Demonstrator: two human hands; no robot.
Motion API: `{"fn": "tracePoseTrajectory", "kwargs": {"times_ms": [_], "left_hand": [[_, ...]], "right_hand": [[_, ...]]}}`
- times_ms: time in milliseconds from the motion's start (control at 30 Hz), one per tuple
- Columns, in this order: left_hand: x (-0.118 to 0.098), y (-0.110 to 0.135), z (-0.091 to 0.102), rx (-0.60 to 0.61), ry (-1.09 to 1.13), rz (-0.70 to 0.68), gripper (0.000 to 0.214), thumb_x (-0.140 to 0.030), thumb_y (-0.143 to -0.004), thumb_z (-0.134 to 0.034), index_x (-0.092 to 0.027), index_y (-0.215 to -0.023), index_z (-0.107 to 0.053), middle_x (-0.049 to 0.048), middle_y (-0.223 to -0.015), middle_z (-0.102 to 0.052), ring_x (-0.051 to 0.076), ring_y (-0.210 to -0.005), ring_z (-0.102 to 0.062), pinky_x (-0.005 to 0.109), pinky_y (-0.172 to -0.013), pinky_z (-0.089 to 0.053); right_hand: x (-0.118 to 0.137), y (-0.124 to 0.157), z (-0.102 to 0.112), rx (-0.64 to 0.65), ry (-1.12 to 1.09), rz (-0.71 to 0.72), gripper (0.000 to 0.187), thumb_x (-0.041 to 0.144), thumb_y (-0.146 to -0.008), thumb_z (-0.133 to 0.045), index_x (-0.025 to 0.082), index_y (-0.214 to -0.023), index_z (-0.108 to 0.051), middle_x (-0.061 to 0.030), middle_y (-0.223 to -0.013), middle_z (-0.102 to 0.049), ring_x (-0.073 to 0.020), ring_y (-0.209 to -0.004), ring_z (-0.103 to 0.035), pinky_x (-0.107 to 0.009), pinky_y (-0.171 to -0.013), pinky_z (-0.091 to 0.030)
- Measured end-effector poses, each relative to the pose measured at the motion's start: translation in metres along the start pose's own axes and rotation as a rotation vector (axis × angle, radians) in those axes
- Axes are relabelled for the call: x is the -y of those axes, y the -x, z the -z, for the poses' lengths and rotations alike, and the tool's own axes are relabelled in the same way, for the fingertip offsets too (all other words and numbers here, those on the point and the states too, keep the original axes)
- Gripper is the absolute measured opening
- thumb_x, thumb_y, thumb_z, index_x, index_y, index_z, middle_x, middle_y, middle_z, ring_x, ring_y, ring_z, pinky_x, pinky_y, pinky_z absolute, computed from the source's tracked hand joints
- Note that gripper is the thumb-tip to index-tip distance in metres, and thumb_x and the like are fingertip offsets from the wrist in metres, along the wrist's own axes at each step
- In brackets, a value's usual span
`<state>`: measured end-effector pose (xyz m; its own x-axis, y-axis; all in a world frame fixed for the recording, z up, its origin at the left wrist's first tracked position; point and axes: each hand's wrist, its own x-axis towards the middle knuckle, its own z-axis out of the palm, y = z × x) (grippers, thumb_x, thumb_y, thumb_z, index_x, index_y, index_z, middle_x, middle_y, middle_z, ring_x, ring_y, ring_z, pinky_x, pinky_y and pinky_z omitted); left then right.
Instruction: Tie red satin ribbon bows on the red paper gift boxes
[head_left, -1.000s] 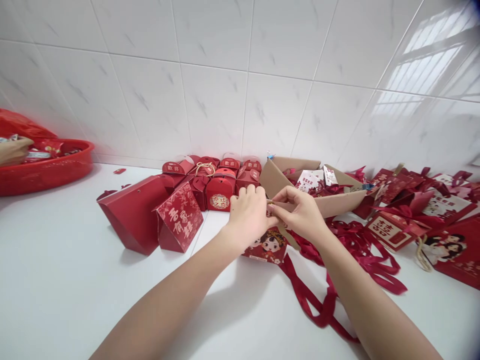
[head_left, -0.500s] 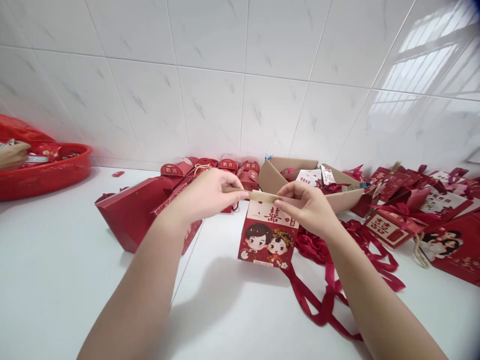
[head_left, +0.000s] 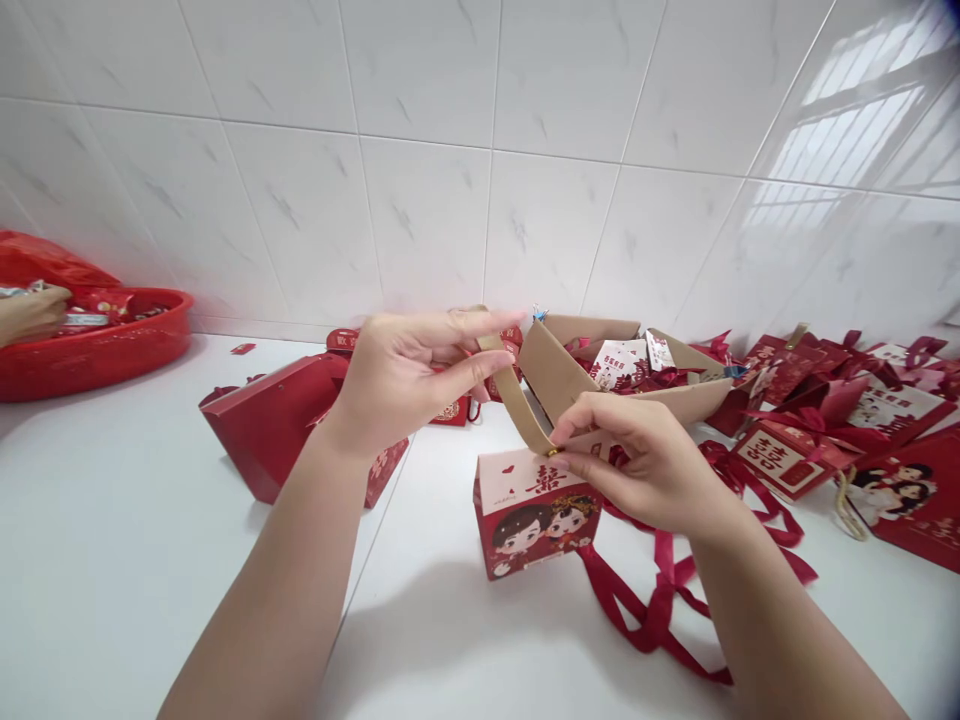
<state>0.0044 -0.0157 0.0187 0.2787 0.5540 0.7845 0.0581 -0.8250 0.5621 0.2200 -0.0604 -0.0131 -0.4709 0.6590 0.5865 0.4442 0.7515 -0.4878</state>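
Okay, so I'm judging that the strap-fitting step is in hand. I'm using the little couple-print box (head_left: 540,535) as my clock centre: it's facing the camera just below both hands, and I can't tell if it's touching the tabletop (head_left: 112,550). At 10 o'clock the left hand (head_left: 405,370) is pinching the tan strap (head_left: 517,405) between thumb and fingers; at 2 the right hand (head_left: 645,460) is pinching the strap's lower end against the box's top edge. Loose red ribbon (head_left: 660,605) is lying at 4. I'm guessing the next move is calling for a steady right pinch and an untwisted strap.
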Motion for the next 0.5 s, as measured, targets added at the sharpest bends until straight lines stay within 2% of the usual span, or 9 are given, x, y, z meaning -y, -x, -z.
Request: {"fn": "tracePoseTrajectory", "kwargs": {"times_ms": [33, 100, 233, 300, 400, 500], "left_hand": [[-0.001, 0.001, 0.001, 0.025, 0.001, -0.017, 0.018, -0.017, -0.072, -0.071, -0.024, -0.088, -0.073, -0.0019, -0.066, -0.066, 0.009, -0.054, -0.059, 0.023, -0.051, -0.052], [-0.005, 0.002, 0.004, 0.137, 0.05, -0.005, 0.011, -0.017, -0.075, -0.068, -0.023, -0.083, -0.073, -0.0001, -0.069, -0.067, 0.011, -0.058, -0.061, 0.023, -0.05, -0.051], [-0.016, 0.004, 0.006, 0.349, 0.099, 0.04, 0.022, -0.015, -0.081, -0.058, -0.023, -0.098, -0.069, 0.0034, -0.078, -0.068, 0.015, -0.072, -0.064, 0.027, -0.059, -0.052], [-0.017, 0.005, 0.004, 0.333, -0.048, -0.018, 0.027, -0.01, -0.079, -0.057, -0.023, -0.099, -0.069, 0.0024, -0.079, -0.067, 0.014, -0.07, -0.061, 0.026, -0.059, -0.05], [-0.014, 0.005, -0.001, 0.263, -0.313, -0.134, 0.024, -0.005, -0.077, -0.054, -0.022, -0.084, -0.07, 0.0015, -0.078, -0.063, 0.011, -0.066, -0.056, 0.025, -0.056, -0.046], [-0.011, 0.004, -0.004, 0.274, -0.417, -0.164, 0.026, -0.005, -0.078, -0.051, -0.021, -0.076, -0.071, 0.0035, -0.086, -0.057, 0.012, -0.076, -0.055, 0.023, -0.058, -0.045]], "right_hand": [[0.0, 0.001, 0.001, -0.013, 0.043, 0.039, 0.014, 0.007, -0.076, -0.062, 0.019, -0.082, -0.057, 0.0026, -0.073, -0.06, -0.0082, -0.065, -0.052, -0.019, -0.056, -0.042], [0.001, 0.002, 0.002, -0.041, 0.102, 0.105, 0.015, 0.007, -0.076, -0.063, 0.019, -0.082, -0.056, 0.0031, -0.071, -0.06, -0.0084, -0.065, -0.05, -0.021, -0.058, -0.041], [0.001, 0.004, 0.005, -0.088, 0.147, 0.2, 0.015, 0.007, -0.078, -0.062, 0.019, -0.083, -0.054, 0.0013, -0.072, -0.061, -0.0106, -0.067, -0.052, -0.025, -0.063, -0.042], [0.002, 0.004, 0.006, -0.11, 0.145, 0.243, 0.014, 0.007, -0.079, -0.061, 0.019, -0.082, -0.053, 0.0, -0.073, -0.062, -0.0115, -0.068, -0.055, -0.027, -0.065, -0.042], [0.004, 0.004, 0.007, -0.12, 0.148, 0.296, 0.015, 0.003, -0.081, -0.058, 0.018, -0.083, -0.053, -0.0007, -0.072, -0.062, -0.0117, -0.068, -0.058, -0.029, -0.066, -0.043], [0.006, 0.003, 0.007, -0.118, 0.156, 0.327, 0.016, 0.001, -0.081, -0.056, 0.017, -0.083, -0.054, -0.0011, -0.072, -0.063, -0.0116, -0.068, -0.059, -0.029, -0.067, -0.043]]}}
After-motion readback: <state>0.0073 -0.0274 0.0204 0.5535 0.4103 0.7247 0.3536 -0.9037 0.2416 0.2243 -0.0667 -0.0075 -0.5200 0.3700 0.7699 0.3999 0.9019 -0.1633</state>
